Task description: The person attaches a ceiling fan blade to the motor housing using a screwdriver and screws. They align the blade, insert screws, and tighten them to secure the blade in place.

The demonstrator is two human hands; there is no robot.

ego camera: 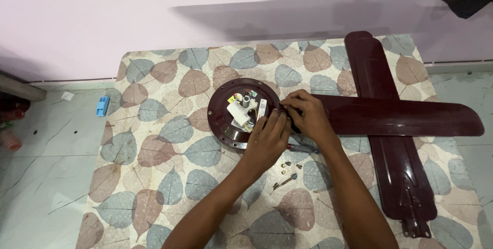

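Fan motor hub [233, 120] lies mid-mat, open side up, giving access. Left hand [267, 138] and right hand [307, 114] pinch together at its 3 o'clock rim, where blade [400, 118] meets it; pinched item hidden. Loose screws [287, 166] at 5 o'clock on mat [154, 167].

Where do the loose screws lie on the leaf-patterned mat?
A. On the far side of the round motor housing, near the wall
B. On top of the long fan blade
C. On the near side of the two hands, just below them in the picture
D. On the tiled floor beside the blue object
C: the loose screws lie on the leaf-patterned mat just below the left hand and right hand, which meet at the rim of the motor housing.
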